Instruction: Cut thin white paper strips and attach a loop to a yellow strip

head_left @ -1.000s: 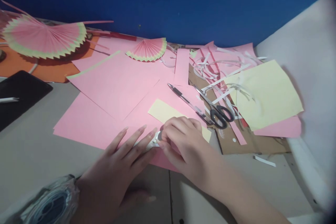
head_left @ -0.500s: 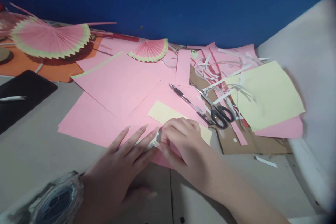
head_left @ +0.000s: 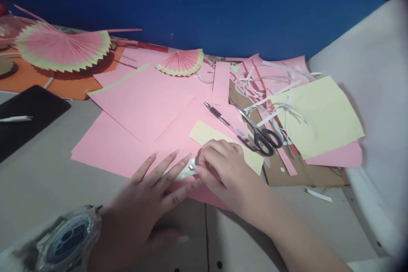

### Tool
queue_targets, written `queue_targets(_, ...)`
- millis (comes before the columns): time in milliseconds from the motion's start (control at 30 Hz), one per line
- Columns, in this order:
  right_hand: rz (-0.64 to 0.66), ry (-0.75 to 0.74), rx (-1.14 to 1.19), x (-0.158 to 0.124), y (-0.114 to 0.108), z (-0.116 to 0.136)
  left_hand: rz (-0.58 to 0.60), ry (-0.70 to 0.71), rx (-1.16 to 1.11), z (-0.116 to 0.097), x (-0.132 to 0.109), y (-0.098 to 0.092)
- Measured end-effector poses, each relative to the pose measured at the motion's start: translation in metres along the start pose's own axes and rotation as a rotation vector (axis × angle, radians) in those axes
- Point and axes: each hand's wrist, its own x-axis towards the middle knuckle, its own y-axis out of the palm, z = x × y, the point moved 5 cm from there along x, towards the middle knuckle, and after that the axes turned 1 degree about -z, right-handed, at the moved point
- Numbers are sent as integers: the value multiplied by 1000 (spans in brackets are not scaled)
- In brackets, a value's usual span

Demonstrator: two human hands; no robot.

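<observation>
Grip of the right hand (head_left: 225,166) pinches a thin white strip (head_left: 185,174).

pen (head_left: 227,126) left of scissors (head_left: 259,131)

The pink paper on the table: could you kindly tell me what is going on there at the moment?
A person works with bare hands on a pink sheet. The left hand lies flat on it, fingers spread, while the right hand pinches a small white piece beside the left fingertips. A yellow strip lies partly under the right hand. A pen and scissors rest untouched just beyond.
</observation>
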Motion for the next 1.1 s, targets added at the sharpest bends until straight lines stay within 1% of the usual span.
queue_targets(100, 44, 33, -93, 1, 3, -4, 47, 40, 19, 2, 0, 1)
queue_targets(200, 46, 39, -160, 2, 5, -6, 29, 47, 29, 2, 0, 0)
queue_targets(333, 13, 19, -205, 1, 8, -7, 32, 41, 33, 1, -2, 0)
queue_targets(533, -46, -39, -246, -1, 9, -4, 75, 36, -7, 4, -3, 3)
queue_targets(733, -68, -8, -281, 0, 12, -3, 69, 35, -10, 4, -3, 4)
queue_targets(933, -61, -4, -314, 2, 15, -5, 27, 37, 18, 2, -3, 2)
queue_targets(1100, -51, 3, -327, 2, 15, -5, 15, 37, 36, 2, -5, 4)
